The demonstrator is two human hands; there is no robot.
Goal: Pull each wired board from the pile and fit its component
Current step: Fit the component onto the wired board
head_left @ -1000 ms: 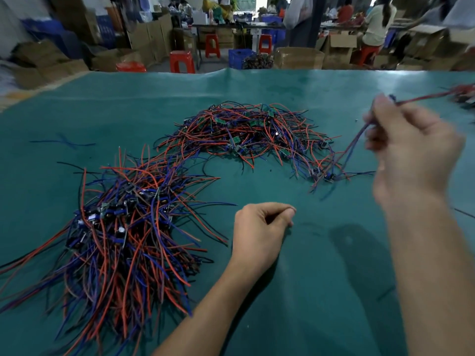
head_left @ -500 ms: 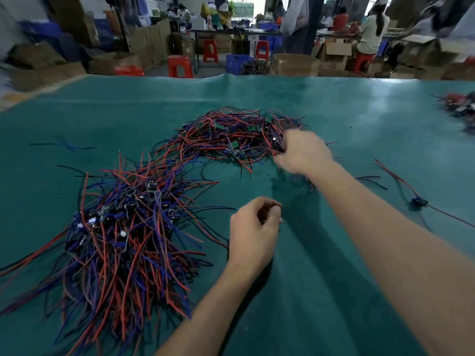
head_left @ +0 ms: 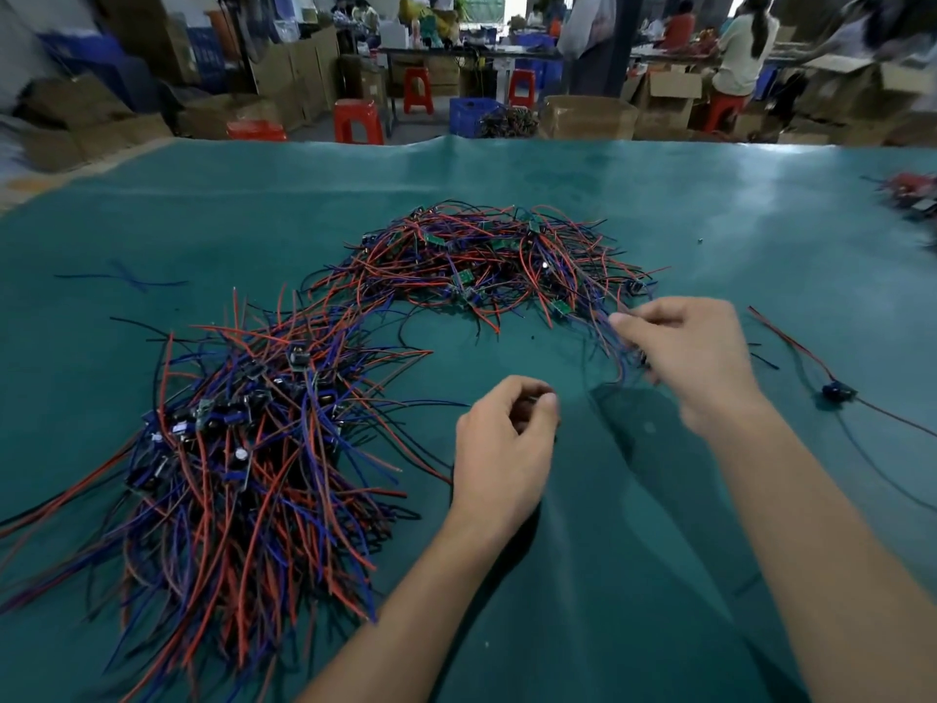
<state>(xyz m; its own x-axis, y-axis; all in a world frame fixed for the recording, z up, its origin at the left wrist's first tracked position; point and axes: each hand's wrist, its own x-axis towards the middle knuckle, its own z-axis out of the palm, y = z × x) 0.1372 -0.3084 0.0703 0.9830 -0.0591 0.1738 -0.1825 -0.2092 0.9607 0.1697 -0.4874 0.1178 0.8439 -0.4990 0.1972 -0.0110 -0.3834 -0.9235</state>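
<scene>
Head view: right hand (head_left: pixel 694 362) is at the near right edge of the far pile (head_left: pixel 487 261), fingers pinching a few red and blue wires (head_left: pixel 616 347) that trail from it. Left hand (head_left: pixel 502 449) hovers mid-table (head_left: pixel 659 205), fingers curled; whether it holds a part, I cannot tell. Near pile (head_left: pixel 228 449) sprawls left. One finished board (head_left: pixel 836 392) lies alone right. Behind, a blue crate (head_left: pixel 469 114) holds more wires; cardboard boxes' (head_left: pixel 588 116) contents are hidden.

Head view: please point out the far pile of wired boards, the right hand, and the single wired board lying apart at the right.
far pile (head_left: pixel 487 256), head view, middle of the tangle
right hand (head_left: pixel 694 357), head view, back of hand
single wired board (head_left: pixel 839 392), head view, dark component
</scene>
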